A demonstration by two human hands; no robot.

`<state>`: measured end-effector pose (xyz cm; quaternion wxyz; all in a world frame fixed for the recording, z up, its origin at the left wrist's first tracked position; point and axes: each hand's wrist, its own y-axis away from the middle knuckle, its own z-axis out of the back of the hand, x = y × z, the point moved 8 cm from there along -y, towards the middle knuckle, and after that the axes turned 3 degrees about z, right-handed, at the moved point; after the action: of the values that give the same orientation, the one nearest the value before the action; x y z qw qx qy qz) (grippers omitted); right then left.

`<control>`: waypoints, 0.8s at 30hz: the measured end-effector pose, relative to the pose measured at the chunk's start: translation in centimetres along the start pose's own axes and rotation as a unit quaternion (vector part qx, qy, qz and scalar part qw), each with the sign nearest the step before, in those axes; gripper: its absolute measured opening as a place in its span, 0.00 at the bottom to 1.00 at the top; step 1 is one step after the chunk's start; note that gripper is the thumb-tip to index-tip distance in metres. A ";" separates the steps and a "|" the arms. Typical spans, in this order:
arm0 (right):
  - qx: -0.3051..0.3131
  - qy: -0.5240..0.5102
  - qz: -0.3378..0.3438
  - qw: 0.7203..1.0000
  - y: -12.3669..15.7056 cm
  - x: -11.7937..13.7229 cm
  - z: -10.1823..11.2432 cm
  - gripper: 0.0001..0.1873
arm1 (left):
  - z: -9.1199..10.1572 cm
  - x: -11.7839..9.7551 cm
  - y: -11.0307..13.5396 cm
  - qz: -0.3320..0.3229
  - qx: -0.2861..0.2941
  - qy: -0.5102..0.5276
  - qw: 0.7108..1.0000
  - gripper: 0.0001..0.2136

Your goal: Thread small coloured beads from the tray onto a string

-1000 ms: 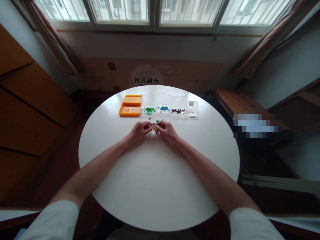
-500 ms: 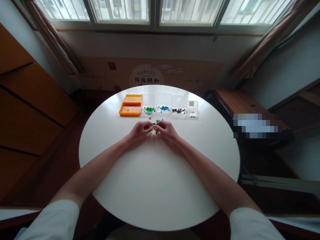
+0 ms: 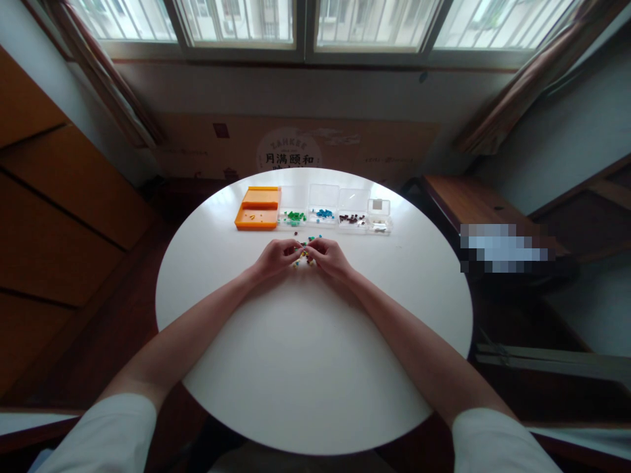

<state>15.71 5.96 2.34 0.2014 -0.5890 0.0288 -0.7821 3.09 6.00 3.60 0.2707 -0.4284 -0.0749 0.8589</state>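
Observation:
My left hand (image 3: pixel 277 256) and my right hand (image 3: pixel 329 256) meet over a small pile of mixed coloured pieces (image 3: pixel 309 260) on the white table. Both have thumb and fingers pinched together, with the fingertips almost touching each other. Whatever sits between them is too small to make out. The loose pieces are green, blue, yellow and dark red, and the hands partly hide them. One dark red piece (image 3: pixel 296 233) lies by itself just beyond my left hand.
Along the table's far side stand an orange tray (image 3: pixel 256 225) with a few small yellow bits and open clear boxes holding green pieces (image 3: pixel 296 216), blue pieces (image 3: pixel 325 213) and dark brown pieces (image 3: pixel 352 218). A smaller clear box (image 3: pixel 379 222) ends the row. The round white table (image 3: pixel 305 368) has a curved edge.

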 end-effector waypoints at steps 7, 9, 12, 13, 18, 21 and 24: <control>-0.002 -0.020 -0.011 1.000 0.0 -0.3 -0.1 0.17 | 0.1 0.0 0.0 0.004 0.000 0.006 1.000 0.13; -0.004 -0.022 -0.011 1.000 0.0 -0.3 0.0 0.17 | 0.1 0.0 0.0 0.005 0.001 0.014 1.000 0.13; -0.007 -0.027 -0.010 1.000 0.0 -0.3 0.0 0.17 | 0.1 0.2 0.0 0.008 0.003 0.028 1.000 0.14; -0.008 -0.028 -0.009 1.000 0.0 -0.2 0.0 0.18 | 0.1 0.3 0.0 0.009 0.002 0.034 0.999 0.14; -0.005 -0.031 -0.008 0.999 0.0 -0.1 0.0 0.18 | 0.0 0.7 -0.1 0.012 -0.006 0.060 0.998 0.14; -0.003 -0.042 -0.016 0.999 0.1 -0.1 0.0 0.18 | 0.1 0.6 -0.1 0.011 -0.014 0.058 0.998 0.13; -0.001 -0.053 -0.022 0.998 0.2 0.1 0.0 0.17 | 0.3 0.6 -0.1 0.014 -0.023 0.065 0.998 0.12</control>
<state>15.71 5.77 2.39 0.1844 -0.6305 0.0057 -0.7539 2.62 6.43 3.41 0.2535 -0.4905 -0.0706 0.8307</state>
